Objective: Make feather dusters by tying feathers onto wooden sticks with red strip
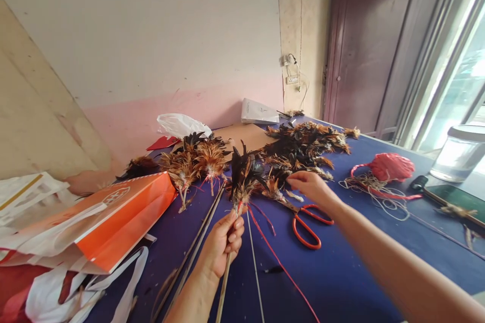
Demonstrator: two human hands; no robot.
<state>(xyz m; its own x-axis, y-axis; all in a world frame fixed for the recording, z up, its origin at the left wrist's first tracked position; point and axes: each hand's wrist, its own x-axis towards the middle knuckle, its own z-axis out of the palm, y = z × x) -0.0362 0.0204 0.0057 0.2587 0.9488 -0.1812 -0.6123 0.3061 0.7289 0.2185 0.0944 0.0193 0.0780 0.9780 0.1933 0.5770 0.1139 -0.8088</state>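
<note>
My left hand (224, 242) is closed around a thin wooden stick, with a tuft of black and brown feathers (244, 174) at its top, like a small feather duster. Pink string (278, 257) trails from the tuft's base across the table towards me. To the right, my right hand (312, 189) reaches into loose feathers, its fingers bent together at the near edge of the feather pile (303, 141). What its fingertips pinch, if anything, is hidden. Red-handled scissors (306, 229) lie just below that hand, their blades partly under feathers.
Finished-looking feather bunches (185, 161) lie left of centre, near long bare sticks (197, 242). An orange and white paper bag (117, 232) fills the left side. A pink string ball (392, 166), a phone (454, 202) and a clear jar (460, 154) stand right on the blue table (352, 272).
</note>
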